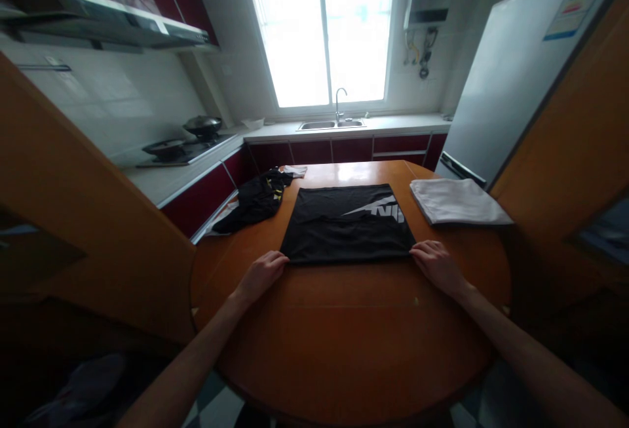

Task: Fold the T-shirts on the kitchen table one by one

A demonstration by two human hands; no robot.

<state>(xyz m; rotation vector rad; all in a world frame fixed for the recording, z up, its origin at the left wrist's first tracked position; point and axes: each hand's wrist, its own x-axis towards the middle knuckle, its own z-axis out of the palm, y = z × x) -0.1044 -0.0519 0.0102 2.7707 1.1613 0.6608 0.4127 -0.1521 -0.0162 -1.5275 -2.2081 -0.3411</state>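
A black T-shirt with a large pale logo lies folded into a flat rectangle on the wooden table. My left hand pinches its near left corner, fingers pressed together on the cloth. At the near right corner, my right hand grips the fabric in the same way. The near edge runs fairly straight between both hands. Which garment it is shows only by its cloth and print; any sleeves are hidden in the fold.
A rumpled pile of dark clothing lies at the table's far left. Folded white cloth sits at the right edge. Beyond are a counter with a sink, a stove with pans and a fridge.
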